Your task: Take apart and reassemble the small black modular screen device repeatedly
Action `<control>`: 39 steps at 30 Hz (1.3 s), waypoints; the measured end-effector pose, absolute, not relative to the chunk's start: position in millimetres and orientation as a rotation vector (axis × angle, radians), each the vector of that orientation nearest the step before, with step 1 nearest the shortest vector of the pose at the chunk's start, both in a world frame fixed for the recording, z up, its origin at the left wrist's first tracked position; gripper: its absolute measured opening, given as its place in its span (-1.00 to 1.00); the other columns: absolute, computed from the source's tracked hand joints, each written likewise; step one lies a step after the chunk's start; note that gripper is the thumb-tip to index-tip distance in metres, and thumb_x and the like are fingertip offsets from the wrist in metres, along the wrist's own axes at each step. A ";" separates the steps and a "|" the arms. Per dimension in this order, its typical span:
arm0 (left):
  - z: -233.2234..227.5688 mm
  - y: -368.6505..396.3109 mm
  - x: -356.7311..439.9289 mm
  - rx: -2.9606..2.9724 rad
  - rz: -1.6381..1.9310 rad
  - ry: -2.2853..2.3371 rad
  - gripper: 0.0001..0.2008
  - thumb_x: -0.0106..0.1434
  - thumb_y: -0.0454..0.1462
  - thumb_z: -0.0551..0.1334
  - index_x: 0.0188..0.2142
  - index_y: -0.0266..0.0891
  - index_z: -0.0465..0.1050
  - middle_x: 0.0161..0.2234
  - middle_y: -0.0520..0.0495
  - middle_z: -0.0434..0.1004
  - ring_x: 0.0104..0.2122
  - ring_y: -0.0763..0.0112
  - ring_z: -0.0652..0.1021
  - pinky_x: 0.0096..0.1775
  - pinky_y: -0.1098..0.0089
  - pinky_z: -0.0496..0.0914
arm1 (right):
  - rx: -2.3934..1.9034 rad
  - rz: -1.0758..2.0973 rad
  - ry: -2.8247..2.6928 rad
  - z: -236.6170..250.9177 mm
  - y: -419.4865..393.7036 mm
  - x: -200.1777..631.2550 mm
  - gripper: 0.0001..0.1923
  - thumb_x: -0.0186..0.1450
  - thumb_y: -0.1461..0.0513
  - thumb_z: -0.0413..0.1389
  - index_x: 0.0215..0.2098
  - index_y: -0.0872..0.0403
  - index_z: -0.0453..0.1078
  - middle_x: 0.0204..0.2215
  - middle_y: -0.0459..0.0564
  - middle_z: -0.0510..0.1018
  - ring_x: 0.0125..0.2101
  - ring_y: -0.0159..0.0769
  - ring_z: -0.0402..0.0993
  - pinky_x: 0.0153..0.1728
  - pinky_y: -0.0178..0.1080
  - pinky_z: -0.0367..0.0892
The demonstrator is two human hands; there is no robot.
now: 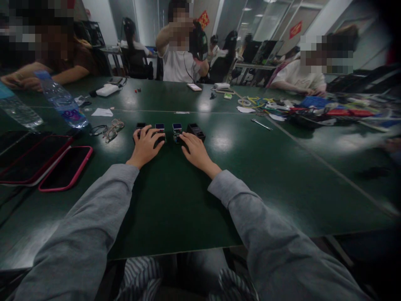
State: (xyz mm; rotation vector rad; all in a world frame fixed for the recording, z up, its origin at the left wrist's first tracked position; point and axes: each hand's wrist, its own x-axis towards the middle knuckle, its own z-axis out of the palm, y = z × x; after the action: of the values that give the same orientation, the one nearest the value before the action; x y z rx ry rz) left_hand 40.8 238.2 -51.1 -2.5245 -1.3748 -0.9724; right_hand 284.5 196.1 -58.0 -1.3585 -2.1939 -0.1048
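Shared office or electronics workroom. A large green desk seats several people along the upper edge of the frame; office chairs and further workstations stand behind them before glass partitions. Wires and small parts clutter the upper right; phones lie at left.

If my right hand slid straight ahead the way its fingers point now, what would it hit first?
Probably the small module with the blue top: the right hand points up and slightly left at it, fingertips already at or very near its base. Whether they touch it is unclear. The black block sits just right of that line.
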 end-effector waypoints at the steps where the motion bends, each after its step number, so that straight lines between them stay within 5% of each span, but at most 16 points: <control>1: -50.9 238.1 41.0 -2.517 -0.970 -1.381 -0.68 0.39 -0.15 0.13 0.09 -0.02 0.47 0.18 -0.15 0.46 0.32 -0.06 0.21 0.26 -0.20 -0.02 | -1.357 -0.104 -2.196 -58.0 196.2 284.5 -0.47 0.43 0.28 -0.03 0.36 0.06 0.19 0.34 0.07 0.26 0.33 -0.08 0.15 0.31 0.08 0.16; 12: -50.9 239.1 41.6 -2.448 -1.034 -1.401 -0.69 0.41 -0.10 0.10 0.04 -0.07 0.48 0.17 -0.15 0.46 0.29 -0.02 0.27 0.26 -0.12 0.00 | -1.363 -0.126 -2.200 -57.6 195.0 284.2 -0.49 0.44 0.26 -0.04 0.34 0.08 0.20 0.33 0.09 0.27 0.33 -0.08 0.14 0.30 0.06 0.16; 24: -50.8 242.3 35.9 -2.265 -1.204 -1.627 -0.63 0.25 -0.42 0.12 0.00 -0.10 0.46 0.13 -0.15 0.47 0.22 0.00 0.33 0.19 -0.10 0.12 | -1.633 -0.311 -1.879 -57.8 194.7 286.3 -0.56 0.42 0.28 -0.06 0.24 0.14 0.30 0.32 0.17 0.24 0.34 0.00 0.06 0.29 0.07 0.11; 39: -55.2 252.9 29.1 -2.332 -1.251 -1.684 -0.59 0.18 -0.48 0.11 -0.04 -0.12 0.48 0.09 -0.16 0.45 0.16 0.07 0.40 0.23 -0.01 0.23 | -1.799 -0.290 -1.959 -55.6 190.3 284.4 -0.56 0.43 0.25 -0.09 0.23 0.18 0.29 0.32 0.28 0.20 0.29 0.10 0.08 0.19 0.19 0.16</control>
State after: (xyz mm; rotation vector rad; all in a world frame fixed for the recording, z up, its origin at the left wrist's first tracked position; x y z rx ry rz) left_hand 29.1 252.9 -55.2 -2.3322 -1.6840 -1.2513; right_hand 284.4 190.3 -55.6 -1.7986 -1.9593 -0.2904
